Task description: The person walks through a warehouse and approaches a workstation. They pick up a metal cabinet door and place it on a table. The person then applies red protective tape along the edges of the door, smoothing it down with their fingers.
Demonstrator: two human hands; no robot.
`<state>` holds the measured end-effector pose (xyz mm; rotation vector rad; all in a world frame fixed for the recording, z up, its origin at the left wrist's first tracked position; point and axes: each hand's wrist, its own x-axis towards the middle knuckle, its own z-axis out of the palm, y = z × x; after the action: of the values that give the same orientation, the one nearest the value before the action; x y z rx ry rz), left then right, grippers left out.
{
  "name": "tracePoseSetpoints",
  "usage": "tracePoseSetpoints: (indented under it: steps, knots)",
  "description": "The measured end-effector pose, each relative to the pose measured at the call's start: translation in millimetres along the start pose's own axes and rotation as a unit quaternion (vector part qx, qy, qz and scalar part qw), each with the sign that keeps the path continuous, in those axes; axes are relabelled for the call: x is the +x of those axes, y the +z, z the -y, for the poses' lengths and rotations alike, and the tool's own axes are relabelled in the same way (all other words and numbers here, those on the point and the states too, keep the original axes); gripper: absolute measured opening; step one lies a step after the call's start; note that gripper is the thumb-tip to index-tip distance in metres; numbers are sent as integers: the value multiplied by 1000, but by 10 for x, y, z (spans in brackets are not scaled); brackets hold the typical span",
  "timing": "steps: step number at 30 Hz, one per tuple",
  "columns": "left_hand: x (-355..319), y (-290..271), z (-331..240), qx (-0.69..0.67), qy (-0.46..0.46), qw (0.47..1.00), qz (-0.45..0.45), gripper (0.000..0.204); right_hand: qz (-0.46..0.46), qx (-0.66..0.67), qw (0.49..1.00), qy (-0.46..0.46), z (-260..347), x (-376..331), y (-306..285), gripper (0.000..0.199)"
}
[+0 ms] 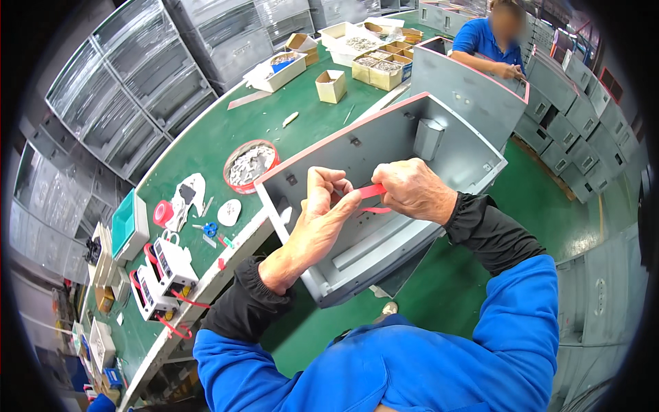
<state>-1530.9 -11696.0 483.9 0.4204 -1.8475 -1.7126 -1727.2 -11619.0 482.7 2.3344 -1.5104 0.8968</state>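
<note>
A strip of red tape (pixel 371 191) stretches between my two hands, above an open grey metal box (pixel 384 144). My left hand (pixel 317 213) pinches one end between thumb and fingers. The other end sits in the closed fingers of my right hand (pixel 416 189). A thinner red piece (pixel 375 210) hangs just below the strip. Red edging runs along the box's far rim, while its near rim is bare grey. The box rests tilted partly on the green table's edge, and a small grey bracket (pixel 428 139) is fixed inside it at the far right.
On the green table (pixel 302 130) stand a red-rimmed tub of small white parts (pixel 252 166), blue scissors (pixel 209 229), a red tape roll (pixel 163 213) and two white machines (pixel 163 275). Cartons of fittings (pixel 382 65) lie farther back. A co-worker (pixel 489 41) in blue works at another grey box (pixel 467 89).
</note>
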Motion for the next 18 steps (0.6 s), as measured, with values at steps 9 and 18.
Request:
tracePoseSetpoints:
  steps: [9,18]
  knots:
    - [-712,-261,150,-192,-4,981,-20,27,2,170,984,-49,586,-21,277,43]
    - [-1303,-447,298,-193,-65,978,35,18,97,160,973,-136,906,-196,384,37]
